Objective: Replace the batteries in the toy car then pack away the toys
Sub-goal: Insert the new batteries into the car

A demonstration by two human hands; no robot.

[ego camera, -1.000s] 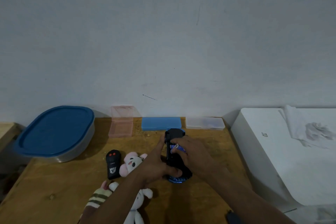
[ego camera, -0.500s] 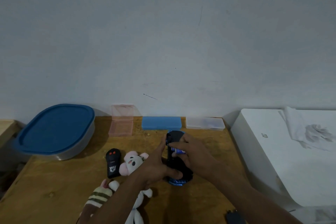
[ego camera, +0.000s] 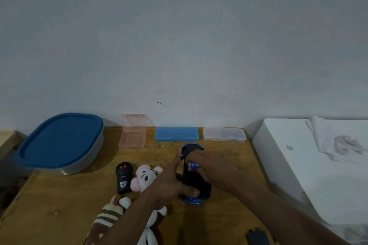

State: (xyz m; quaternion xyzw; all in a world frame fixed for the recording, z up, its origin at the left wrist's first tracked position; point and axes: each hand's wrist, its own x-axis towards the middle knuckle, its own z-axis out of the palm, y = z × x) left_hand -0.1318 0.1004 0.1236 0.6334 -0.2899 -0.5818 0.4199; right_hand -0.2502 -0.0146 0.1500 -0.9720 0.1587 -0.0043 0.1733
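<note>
**Battery [ego camera: 193, 164] pinched over the upturned car [ego camera: 192, 180]**

We see the car lying underside up on the table [ego camera: 59, 205], low in the middle of the frame. Its blue shell shows only at the far and near ends. Our left hand [ego camera: 171, 183] grips it from the left, with the thumb across the near end and the forefinger straight along the left flank. Our right hand [ego camera: 211, 169] reaches in from the lower right and covers the car's middle. Its fingertips pinch the small blue-and-white battery against the black underside.

We cannot tell whether the battery sits in its bay or just above it, because the fingers cover the spot and the light is dim.

Left of the car, partly under our left forearm, lie a pink plush [ego camera: 145, 180] and a striped plush [ego camera: 108, 215], the second cut by the bottom edge. A black remote [ego camera: 123, 177] lies just left of the pink plush. A dark thing [ego camera: 257, 236] at the bottom edge, right of centre, is cropped and too murky to name.

Along the wall stand a tub [ego camera: 59, 143] with a blue lid, a pink box [ego camera: 133, 133] with its lid up, a blue box [ego camera: 176, 134] and a clear box [ego camera: 224, 134] whose contents are blurred.
</note>
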